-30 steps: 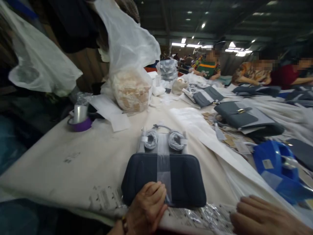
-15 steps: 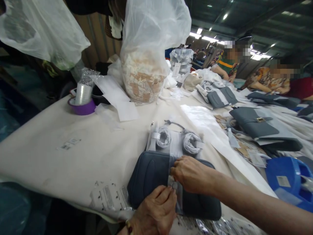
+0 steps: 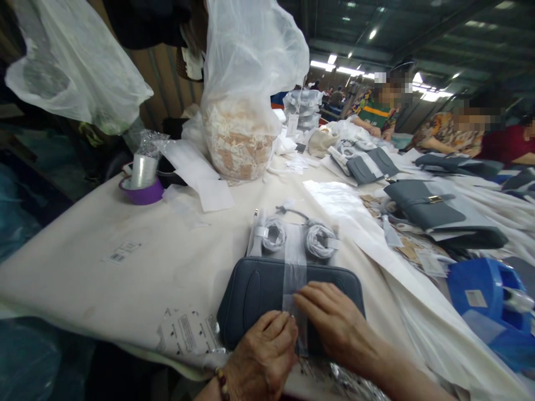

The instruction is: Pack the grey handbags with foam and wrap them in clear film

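A dark blue-grey handbag (image 3: 254,298) lies in front of me on the cloth-covered table. A translucent wrapping strip (image 3: 295,273) runs across its middle. My left hand (image 3: 267,348) is closed in a pinch at the strip, on the near part of the bag; its fingertips are partly hidden. Just to the right, my right hand (image 3: 330,312) rests on the bag with fingers stretched out, their tips at the strip's edge. Beyond the bag's far edge lie a wrapped strap coil (image 3: 273,234) and a second wrapped coil (image 3: 321,240).
Purple tape (image 3: 144,192) stands at the left by white paper sheets (image 3: 215,195). A large plastic-covered bundle (image 3: 240,136) stands behind. At right are another bag (image 3: 426,206) and a blue tape dispenser (image 3: 476,287). Other people work across the table.
My right hand has gone from curled fingers at the strip to stretched fingers on the bag. My left hand stays pinched there. The view has shifted slightly.
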Motion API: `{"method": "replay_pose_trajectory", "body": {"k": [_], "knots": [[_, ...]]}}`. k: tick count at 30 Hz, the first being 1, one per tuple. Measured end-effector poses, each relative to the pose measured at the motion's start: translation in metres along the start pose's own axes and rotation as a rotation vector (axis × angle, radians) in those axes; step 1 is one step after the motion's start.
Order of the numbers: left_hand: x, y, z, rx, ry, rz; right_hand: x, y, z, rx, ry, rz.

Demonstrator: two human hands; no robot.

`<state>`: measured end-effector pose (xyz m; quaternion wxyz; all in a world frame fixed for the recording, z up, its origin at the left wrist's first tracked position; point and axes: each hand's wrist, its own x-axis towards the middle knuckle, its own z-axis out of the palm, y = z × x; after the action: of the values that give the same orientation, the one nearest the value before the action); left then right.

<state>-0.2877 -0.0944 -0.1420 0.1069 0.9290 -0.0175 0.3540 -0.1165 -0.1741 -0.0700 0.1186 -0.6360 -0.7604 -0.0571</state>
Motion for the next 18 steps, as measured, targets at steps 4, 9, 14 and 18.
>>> {"method": "replay_pose_trajectory", "body": {"k": [4,9,14,18], "knots": [[0.000,0.001,-0.007,0.008,0.033,-0.012,-0.040,-0.032,0.029,-0.137,0.093,-0.060],[0.005,0.002,-0.015,0.145,-0.053,0.033,-0.050,-0.047,0.033,-0.070,0.000,-0.087],[0.004,0.001,-0.019,0.236,-0.126,0.077,-0.075,-0.049,0.029,0.041,0.414,0.023],[-0.018,-0.026,0.002,0.268,-0.037,0.269,-0.135,-0.002,-0.016,-0.080,0.559,0.515]]}}
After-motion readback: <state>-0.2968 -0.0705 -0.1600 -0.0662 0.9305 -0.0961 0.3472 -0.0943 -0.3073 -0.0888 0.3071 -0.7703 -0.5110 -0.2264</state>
